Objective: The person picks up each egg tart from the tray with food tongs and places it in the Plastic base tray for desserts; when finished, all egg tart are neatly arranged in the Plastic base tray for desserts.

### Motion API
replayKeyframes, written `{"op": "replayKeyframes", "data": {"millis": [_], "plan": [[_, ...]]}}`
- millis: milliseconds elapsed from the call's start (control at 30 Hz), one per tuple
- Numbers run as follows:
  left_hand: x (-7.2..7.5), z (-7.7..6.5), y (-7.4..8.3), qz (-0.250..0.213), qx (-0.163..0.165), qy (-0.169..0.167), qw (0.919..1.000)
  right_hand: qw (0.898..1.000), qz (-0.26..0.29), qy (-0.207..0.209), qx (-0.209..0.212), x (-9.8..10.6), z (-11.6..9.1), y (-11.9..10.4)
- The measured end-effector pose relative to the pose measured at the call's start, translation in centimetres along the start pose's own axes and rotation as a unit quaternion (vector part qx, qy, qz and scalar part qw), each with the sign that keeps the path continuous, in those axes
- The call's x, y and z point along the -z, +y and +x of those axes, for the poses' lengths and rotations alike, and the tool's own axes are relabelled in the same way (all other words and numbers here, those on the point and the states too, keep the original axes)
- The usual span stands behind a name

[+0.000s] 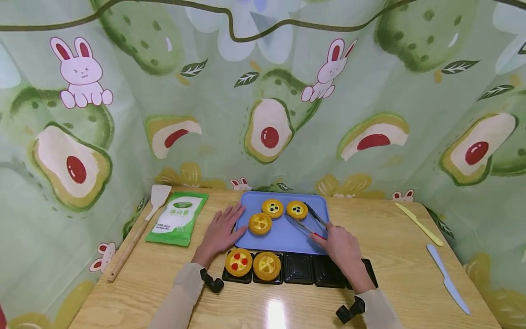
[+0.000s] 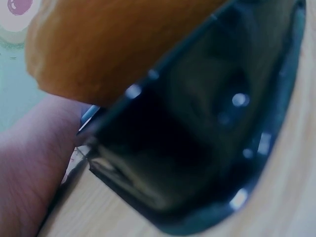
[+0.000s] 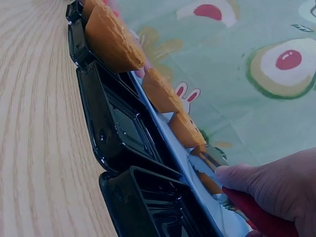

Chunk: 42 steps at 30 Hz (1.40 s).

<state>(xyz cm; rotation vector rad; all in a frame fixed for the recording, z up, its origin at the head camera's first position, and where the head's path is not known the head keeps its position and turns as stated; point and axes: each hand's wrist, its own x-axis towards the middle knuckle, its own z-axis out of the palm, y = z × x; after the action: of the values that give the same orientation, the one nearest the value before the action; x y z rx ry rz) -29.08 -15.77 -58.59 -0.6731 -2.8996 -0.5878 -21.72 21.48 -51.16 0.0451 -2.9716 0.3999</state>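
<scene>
My right hand (image 1: 342, 248) grips red-handled tongs (image 1: 306, 227), whose dark tips stand on either side of an egg tart (image 1: 297, 209) topped with dark berries. This tart lies on the blue tray (image 1: 296, 240), beside another berry-topped tart (image 1: 272, 208) and a tart with yellow fruit pieces (image 1: 260, 224). At the tray's left edge my left hand (image 1: 222, 230) rests with fingers extended. In front of the tray, a tart with red toppings (image 1: 239, 262) and one with yellow pieces (image 1: 267, 266) sit in small black containers. In the right wrist view, the red handle (image 3: 256, 212) lies in my grip.
More black containers (image 1: 298, 268) continue the row to the right, partly hidden by my right arm. To the left lie a green-and-white packet (image 1: 178, 218) and a wooden-handled spatula (image 1: 137, 235). A yellow knife (image 1: 419, 224) and a blue knife (image 1: 447, 278) lie at far right.
</scene>
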Motion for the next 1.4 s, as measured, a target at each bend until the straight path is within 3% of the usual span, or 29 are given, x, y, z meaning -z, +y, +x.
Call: {"op": "replayKeyframes", "data": {"millis": [700,1100,1400], "plan": [[0.1,-0.4,0.4,-0.007,0.012,0.001,0.9999,1.0,0.004,0.013,0.021,0.1,0.2,0.4],[-0.3,-0.2,0.2,0.001,-0.002,0.009,1.0,1.0,0.008,0.011,0.013,-0.1,-0.1,0.8],[-0.3,-0.2,0.3,-0.014,0.01,-0.008,0.9998,0.999,-0.001,0.018,0.028,-0.3,0.1,1.0]]}}
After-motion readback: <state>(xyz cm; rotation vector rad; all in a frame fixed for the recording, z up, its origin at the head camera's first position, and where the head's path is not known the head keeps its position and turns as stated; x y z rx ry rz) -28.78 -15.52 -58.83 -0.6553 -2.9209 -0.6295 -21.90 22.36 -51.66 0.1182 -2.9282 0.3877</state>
